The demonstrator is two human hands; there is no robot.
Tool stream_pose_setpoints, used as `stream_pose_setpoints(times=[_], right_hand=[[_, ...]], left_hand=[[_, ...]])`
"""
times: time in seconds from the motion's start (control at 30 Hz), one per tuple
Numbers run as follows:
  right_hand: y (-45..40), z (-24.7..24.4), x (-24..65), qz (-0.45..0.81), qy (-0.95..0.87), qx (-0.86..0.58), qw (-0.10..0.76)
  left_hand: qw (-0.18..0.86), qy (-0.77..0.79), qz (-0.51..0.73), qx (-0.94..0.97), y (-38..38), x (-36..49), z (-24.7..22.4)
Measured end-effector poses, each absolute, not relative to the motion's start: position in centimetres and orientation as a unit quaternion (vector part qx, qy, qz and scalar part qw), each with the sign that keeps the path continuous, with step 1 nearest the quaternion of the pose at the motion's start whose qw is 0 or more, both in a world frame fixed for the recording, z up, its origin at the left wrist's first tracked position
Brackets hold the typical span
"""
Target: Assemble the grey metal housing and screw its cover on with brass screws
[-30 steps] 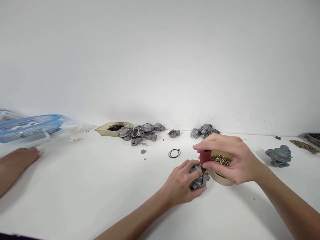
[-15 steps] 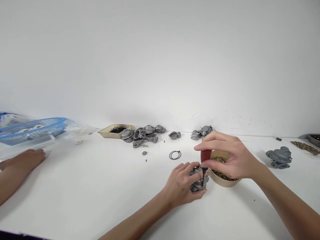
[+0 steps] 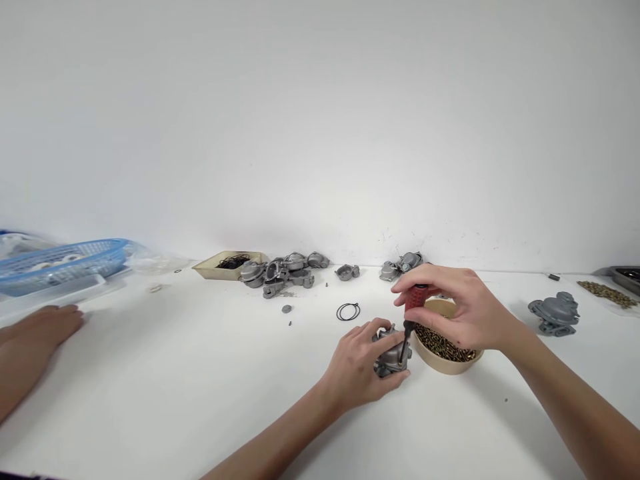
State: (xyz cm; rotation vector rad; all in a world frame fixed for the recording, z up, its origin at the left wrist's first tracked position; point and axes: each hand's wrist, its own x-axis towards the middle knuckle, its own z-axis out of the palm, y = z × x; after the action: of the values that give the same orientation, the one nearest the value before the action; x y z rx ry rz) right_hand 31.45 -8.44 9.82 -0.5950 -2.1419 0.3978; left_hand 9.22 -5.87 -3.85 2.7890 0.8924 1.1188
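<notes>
My left hand (image 3: 361, 360) is wrapped round a grey metal housing (image 3: 387, 357) on the table, with fingers at its top and thumb low at its near side. In my right hand (image 3: 457, 310) is a screwdriver (image 3: 416, 303) with a red grip and dark shaft. It leans slightly, and its tip meets the housing's near right edge, where a screw seems to sit; the detail is too small to be sure. Just right of the housing stands a round cream bowl (image 3: 453, 368) full of brass-coloured screws (image 3: 443, 343), partly covered by my right hand.
Two black O-rings (image 3: 348, 312) lie beyond my left hand. Grey castings (image 3: 277, 270) are piled by a tray (image 3: 205, 267) of black rings. A finished-looking grey housing (image 3: 555, 312) stands right. At left, another person's hand (image 3: 47, 327) rests near a blue basket (image 3: 113, 250).
The screwdriver has gone from nearly upright to tilted, its handle leaning right. My left hand still holds the housing. The view has shifted slightly.
</notes>
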Motion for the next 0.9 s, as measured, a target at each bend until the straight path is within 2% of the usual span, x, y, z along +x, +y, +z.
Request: stream_pose_setpoints(times=[0.13,0.3,0.57,0.67,0.8,0.9], right_hand=[[-8.3,9.6,31.8,0.202,-0.868,-0.224,0.395],[-8.0,9.5,31.8,0.181,-0.868,-0.212,0.412],[-7.9,9.4,31.6,0.151,-0.865,-0.228,0.420],[-7.9,9.3,31.8,0.145,-0.868,-0.240,0.411],[-7.9,9.2,31.9,0.135,-0.870,-0.235,0.412],[-8.0,9.6,31.9,0.130,-0.870,-0.241,0.411]], left_hand=[[0.016,0.272,0.333,0.903,-6.7,9.2,-3.0],[0.007,0.236,0.307,0.922,-7.0,8.8,-1.8],[0.102,0.193,0.302,0.928,-5.9,8.5,-2.6],[0.179,0.249,0.283,0.909,-5.1,8.0,-2.9],[0.344,0.346,0.220,0.845,-4.3,7.7,-3.2],[0.461,0.336,0.239,0.786,-4.3,8.0,-3.4]])
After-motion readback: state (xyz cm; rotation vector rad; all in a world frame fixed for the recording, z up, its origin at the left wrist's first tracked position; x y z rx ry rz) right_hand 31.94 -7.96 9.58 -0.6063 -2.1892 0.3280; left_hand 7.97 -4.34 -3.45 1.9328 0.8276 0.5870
